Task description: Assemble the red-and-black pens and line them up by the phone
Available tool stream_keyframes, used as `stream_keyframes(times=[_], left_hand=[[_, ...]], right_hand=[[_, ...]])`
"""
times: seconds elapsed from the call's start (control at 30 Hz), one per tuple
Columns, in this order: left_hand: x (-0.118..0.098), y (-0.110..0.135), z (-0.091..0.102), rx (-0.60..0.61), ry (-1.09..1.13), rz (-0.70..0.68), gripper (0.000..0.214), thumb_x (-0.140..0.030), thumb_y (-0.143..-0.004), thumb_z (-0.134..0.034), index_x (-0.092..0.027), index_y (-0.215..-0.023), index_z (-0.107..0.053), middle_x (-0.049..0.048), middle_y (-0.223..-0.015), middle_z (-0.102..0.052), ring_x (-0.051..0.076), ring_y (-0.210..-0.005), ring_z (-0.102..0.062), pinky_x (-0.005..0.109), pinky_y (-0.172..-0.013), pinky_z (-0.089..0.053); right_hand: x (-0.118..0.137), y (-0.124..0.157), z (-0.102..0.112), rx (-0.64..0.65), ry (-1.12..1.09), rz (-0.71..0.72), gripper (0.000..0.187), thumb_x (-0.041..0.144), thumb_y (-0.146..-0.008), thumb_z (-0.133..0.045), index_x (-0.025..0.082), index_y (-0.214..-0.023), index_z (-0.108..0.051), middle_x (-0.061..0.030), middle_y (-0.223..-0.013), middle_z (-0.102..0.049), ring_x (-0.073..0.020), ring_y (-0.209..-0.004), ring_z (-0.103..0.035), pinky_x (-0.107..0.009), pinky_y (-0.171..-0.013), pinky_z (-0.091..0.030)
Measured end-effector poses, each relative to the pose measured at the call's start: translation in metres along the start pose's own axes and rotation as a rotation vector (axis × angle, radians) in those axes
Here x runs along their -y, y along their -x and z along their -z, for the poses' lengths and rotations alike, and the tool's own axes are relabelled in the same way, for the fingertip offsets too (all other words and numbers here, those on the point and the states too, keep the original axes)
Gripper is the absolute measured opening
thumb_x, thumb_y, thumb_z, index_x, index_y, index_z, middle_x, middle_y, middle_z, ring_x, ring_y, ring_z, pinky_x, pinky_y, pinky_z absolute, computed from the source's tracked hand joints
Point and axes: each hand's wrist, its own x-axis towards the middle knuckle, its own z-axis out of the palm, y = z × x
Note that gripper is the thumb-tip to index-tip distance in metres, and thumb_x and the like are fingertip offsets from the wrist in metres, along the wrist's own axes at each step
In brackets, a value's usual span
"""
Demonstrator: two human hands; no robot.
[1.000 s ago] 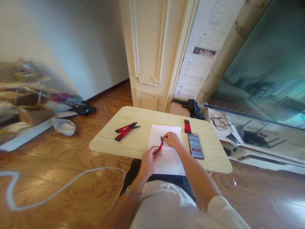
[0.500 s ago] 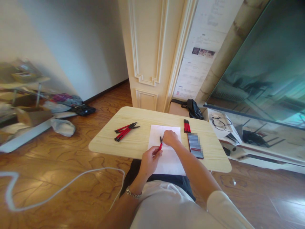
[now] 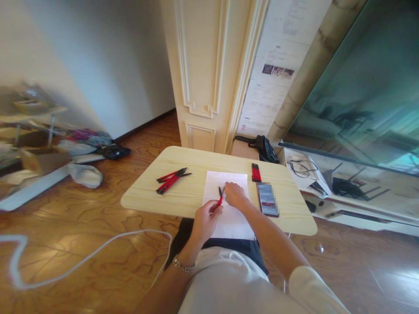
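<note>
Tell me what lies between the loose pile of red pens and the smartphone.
The head view shows tabletop and a white paper sheet, with the right hand and the red pen in the left hand over it.

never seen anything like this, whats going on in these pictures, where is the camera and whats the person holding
There is no machine here, just a person using two bare hands. The camera is worn on the person's head, looking forward and down, so you see roughly what they see.

In front is a pale table with a white sheet of paper on it. Left of the paper lies a loose pile of red and black pens; to its right are a neat row of pens and a phone.

The left hand holds a red pen over the paper. The right hand is close to its dark end; whether it grips anything is too small to tell.
</note>
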Motion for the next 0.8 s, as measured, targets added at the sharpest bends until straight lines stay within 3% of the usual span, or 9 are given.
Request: stream_keyframes(times=[0.17,0.33,0.47,0.6,0.8], left_hand=[[0.000,0.001,0.002,-0.005,0.000,-0.005,0.029,-0.039,-0.083,-0.056,-0.018,-0.099,-0.064,0.0053,-0.085,-0.070,0.018,-0.076,-0.066,0.026,-0.068,-0.051],[-0.001,0.001,0.000,-0.001,0.009,0.000,0.029,-0.040,-0.083,-0.056,-0.017,-0.099,-0.064,0.0059,-0.085,-0.070,0.018,-0.076,-0.066,0.026,-0.068,-0.051],[-0.005,0.002,-0.003,0.026,0.005,0.000,0.029,-0.040,-0.083,-0.056,-0.017,-0.099,-0.065,0.0062,-0.086,-0.071,0.018,-0.076,-0.066,0.026,-0.068,-0.051],[-0.008,0.003,-0.004,0.029,-0.015,-0.026,0.027,-0.037,-0.084,-0.055,-0.018,-0.100,-0.065,0.0061,-0.089,-0.071,0.018,-0.079,-0.066,0.026,-0.071,-0.051],[-0.011,0.005,-0.003,0.040,-0.055,-0.055,0.025,-0.035,-0.085,-0.054,-0.018,-0.100,-0.064,0.0054,-0.088,-0.070,0.017,-0.077,-0.065,0.025,-0.069,-0.050]], right_hand=[[-0.014,0.004,-0.003,-0.066,-0.231,0.003,0.028,0.010,-0.080,-0.047,0.015,-0.103,-0.062,-0.0124,-0.104,-0.063,-0.0211,-0.100,-0.058,-0.030,-0.085,-0.042],[-0.031,0.008,0.008,-0.143,-0.865,-0.005,0.018,0.024,-0.081,-0.052,0.016,-0.090,-0.065,-0.0066,-0.086,-0.068,-0.0167,-0.079,-0.061,-0.028,-0.071,-0.046],[-0.032,0.020,0.028,-0.202,-1.312,-0.038,0.024,0.033,-0.075,-0.060,0.015,-0.090,-0.063,-0.0064,-0.081,-0.068,-0.0141,-0.067,-0.060,-0.025,-0.059,-0.044],[-0.025,0.030,0.046,-0.263,-1.450,-0.008,0.026,0.036,-0.071,-0.066,0.015,-0.086,-0.063,-0.0058,-0.077,-0.067,-0.0120,-0.062,-0.057,-0.024,-0.057,-0.042],[-0.017,0.032,0.056,-0.317,-1.416,0.025,0.026,0.037,-0.071,-0.066,0.015,-0.085,-0.064,-0.0056,-0.074,-0.067,-0.0127,-0.061,-0.056,-0.025,-0.055,-0.041]])
